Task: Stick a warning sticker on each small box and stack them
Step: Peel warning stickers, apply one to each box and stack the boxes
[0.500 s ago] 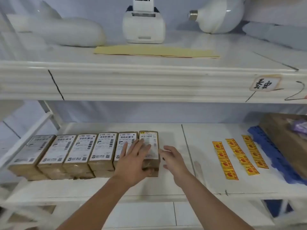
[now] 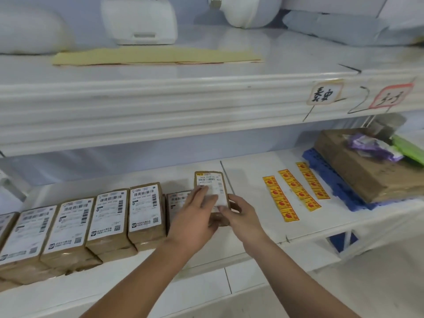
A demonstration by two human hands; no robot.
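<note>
A row of small brown boxes [image 2: 107, 214] with white shipping labels lies on the lower shelf [image 2: 252, 226], stacked two high. At the row's right end, one small box [image 2: 210, 180] is raised and tilted. My left hand [image 2: 195, 219] grips it, fingers across the label and thumb at the near end. My right hand [image 2: 244, 216] holds its right side, thumb on the label. Three strips of yellow warning stickers [image 2: 281, 199] with red marks lie flat on the shelf to the right, apart from both hands.
A large cardboard box [image 2: 362, 173] with purple and green packets on it sits on a blue pallet [image 2: 328, 177] at the far right. The upper shelf [image 2: 160, 99] carries a white label printer [image 2: 140, 21], a white bulb [image 2: 250, 12] and a yellowish sheet [image 2: 156, 56].
Both hands have closed on the rightmost box and lifted it off the end of the row. Before, the left hand lay flat on it and the right hand was just beside it.
</note>
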